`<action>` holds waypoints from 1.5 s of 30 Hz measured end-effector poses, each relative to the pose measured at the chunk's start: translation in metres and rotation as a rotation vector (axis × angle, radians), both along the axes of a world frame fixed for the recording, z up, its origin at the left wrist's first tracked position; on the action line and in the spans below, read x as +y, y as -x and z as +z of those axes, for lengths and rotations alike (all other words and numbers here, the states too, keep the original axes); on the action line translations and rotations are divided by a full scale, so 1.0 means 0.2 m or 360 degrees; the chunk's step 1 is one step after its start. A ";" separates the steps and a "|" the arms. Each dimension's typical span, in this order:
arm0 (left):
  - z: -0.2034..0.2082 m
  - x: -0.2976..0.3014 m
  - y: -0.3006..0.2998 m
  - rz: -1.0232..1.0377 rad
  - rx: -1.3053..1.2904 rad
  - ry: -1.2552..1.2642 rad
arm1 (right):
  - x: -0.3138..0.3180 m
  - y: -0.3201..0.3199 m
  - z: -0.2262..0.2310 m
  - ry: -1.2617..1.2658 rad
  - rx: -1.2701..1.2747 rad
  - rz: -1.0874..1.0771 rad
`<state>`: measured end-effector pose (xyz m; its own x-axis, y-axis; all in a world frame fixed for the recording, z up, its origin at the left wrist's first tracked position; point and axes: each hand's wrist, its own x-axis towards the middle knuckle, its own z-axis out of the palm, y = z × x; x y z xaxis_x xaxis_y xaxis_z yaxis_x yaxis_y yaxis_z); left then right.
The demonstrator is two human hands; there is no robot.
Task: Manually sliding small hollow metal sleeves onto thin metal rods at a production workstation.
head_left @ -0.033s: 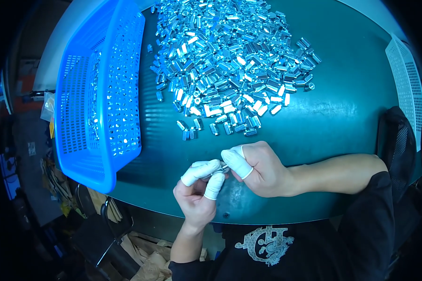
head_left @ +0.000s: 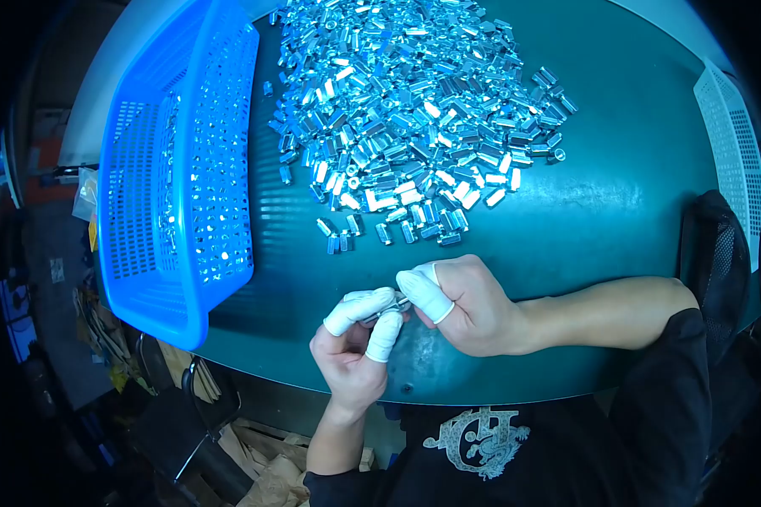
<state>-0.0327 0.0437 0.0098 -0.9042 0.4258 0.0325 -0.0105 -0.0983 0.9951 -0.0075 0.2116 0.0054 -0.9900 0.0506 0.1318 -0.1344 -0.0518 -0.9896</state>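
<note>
Near the front edge of the green table, my two hands meet with white finger covers on thumbs and forefingers. My left hand (head_left: 355,351) is closed in a pinch on a small shiny metal fitting (head_left: 394,310), mostly hidden by the fingertips. From the right, my right hand (head_left: 479,311) is closed too, its covered fingertips on a thin metal pin (head_left: 403,301) that touches the fitting's end. Beyond the hands lies a large heap of small hexagonal metal fittings (head_left: 423,127), with several loose ones (head_left: 385,233) at its near edge.
A blue perforated plastic basket (head_left: 196,296) stands tilted at the left, with shiny metal pieces inside. At the far right is a pale perforated basket (head_left: 730,144), and a dark mesh-sided bag (head_left: 719,245) sits in front of it. Bare green tabletop (head_left: 617,194) shows right of the heap.
Hardly anything differs; the whole picture has shifted very slightly, and both hands keep the same hold.
</note>
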 end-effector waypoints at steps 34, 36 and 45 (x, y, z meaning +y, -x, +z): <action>0.13 -0.06 0.35 0.0286 0.1420 0.1169 | -0.01 0.01 -0.03 -0.0206 0.0085 0.0094; 0.09 -0.02 0.39 0.0313 0.0968 0.1533 | -0.01 0.01 -0.03 -0.0228 0.0092 0.0086; 0.07 -0.02 0.37 0.0360 0.0600 0.0938 | 0.02 0.00 -0.05 -0.0265 0.0093 0.0107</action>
